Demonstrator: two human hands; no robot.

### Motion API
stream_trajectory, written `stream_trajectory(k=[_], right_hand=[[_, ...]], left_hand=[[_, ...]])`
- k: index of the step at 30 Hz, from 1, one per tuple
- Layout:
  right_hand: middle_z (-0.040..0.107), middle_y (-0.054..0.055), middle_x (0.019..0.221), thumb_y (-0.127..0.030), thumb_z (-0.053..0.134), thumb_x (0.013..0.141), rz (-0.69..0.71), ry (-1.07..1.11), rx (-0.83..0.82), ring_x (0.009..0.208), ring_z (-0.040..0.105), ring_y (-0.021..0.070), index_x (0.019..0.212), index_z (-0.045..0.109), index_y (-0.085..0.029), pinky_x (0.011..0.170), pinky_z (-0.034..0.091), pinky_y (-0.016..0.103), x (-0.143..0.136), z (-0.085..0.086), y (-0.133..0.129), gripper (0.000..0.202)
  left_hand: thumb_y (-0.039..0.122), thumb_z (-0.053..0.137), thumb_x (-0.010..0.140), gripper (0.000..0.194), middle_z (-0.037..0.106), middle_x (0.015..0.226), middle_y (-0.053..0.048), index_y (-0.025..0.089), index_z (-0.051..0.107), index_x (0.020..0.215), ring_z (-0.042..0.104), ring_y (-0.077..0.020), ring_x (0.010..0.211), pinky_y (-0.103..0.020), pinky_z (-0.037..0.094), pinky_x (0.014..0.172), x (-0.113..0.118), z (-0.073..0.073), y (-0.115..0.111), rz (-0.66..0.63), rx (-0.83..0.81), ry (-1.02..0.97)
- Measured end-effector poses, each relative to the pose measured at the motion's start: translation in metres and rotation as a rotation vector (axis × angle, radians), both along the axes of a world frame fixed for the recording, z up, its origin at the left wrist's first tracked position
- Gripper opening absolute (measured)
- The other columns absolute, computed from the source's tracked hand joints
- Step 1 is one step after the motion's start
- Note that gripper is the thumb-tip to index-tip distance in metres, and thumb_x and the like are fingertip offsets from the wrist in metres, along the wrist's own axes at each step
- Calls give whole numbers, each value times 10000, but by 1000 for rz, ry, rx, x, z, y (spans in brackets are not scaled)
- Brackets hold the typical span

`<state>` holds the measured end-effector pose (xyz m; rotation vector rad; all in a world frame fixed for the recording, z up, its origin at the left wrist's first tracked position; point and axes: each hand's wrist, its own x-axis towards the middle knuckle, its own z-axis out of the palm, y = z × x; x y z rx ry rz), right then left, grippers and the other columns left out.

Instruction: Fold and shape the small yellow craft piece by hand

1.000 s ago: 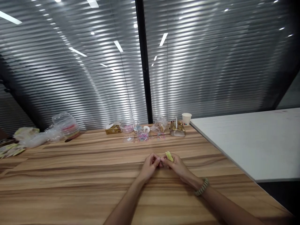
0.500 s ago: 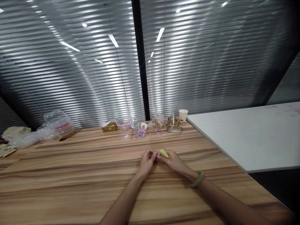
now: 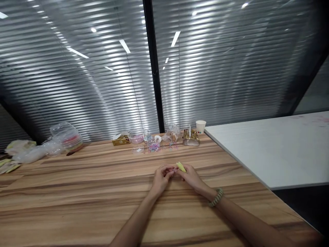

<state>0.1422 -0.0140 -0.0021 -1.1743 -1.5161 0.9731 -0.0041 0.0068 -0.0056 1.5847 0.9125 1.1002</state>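
Note:
Over the middle of the wooden table (image 3: pixel 102 206), my left hand (image 3: pixel 160 177) and my right hand (image 3: pixel 189 175) meet at the fingertips. A small yellow-green piece (image 3: pixel 181 167) is held in my right hand, sticking up beside the thumb and index finger. The fingers of my left hand are curled into a pinch against my right fingertips; whatever lies between them is too small to name. A beaded bracelet (image 3: pixel 216 197) circles my right wrist.
Along the back edge stand a gold tissue box (image 3: pixel 121 139), a clear bowl (image 3: pixel 136 138), a tub of small colourful pieces (image 3: pixel 154 146), a gold tissue pack (image 3: pixel 191 140) and a paper cup (image 3: pixel 200 126). Plastic bags (image 3: pixel 33 153) lie far left; a white table (image 3: pixel 246 151) adjoins on the right.
My left fingers have stretched a little to the right and closer to my right fingertips. The yellow-green piece has shifted slightly up and right with my right hand.

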Motion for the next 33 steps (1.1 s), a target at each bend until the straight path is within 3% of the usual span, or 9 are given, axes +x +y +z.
stream_trajectory(k=[8,19,27,33], right_hand=[[502,-9,552,-338,540,713,-24,-3,-4,456,407,93,684,580,-131,428,323,198,0,1,1,212],[548,7,616,-326,530,713,-36,-57,18,517,440,102,674,585,-131,454,334,193,-1,-3,2,206],[538,7,615,-375,543,698,-45,108,-86,493,423,94,698,567,-126,415,317,195,-4,5,-3,250],[516,-3,577,-348,568,677,-49,193,-124,471,379,78,664,568,-129,397,278,188,-7,8,-3,219]], left_hand=[[261,570,721,131,601,660,-49,151,641,728,532,-160,632,-253,402,613,-2,-3,-2,54,106,137],[392,623,675,262,556,637,-21,144,544,710,511,-135,614,-248,403,615,1,-3,1,-6,-87,-92],[430,671,615,332,527,633,0,142,522,686,466,-103,583,-221,368,588,4,9,-6,-13,-174,-220],[413,666,643,320,514,642,3,132,522,693,438,-83,573,-214,342,605,6,10,-8,-49,-243,-330]])
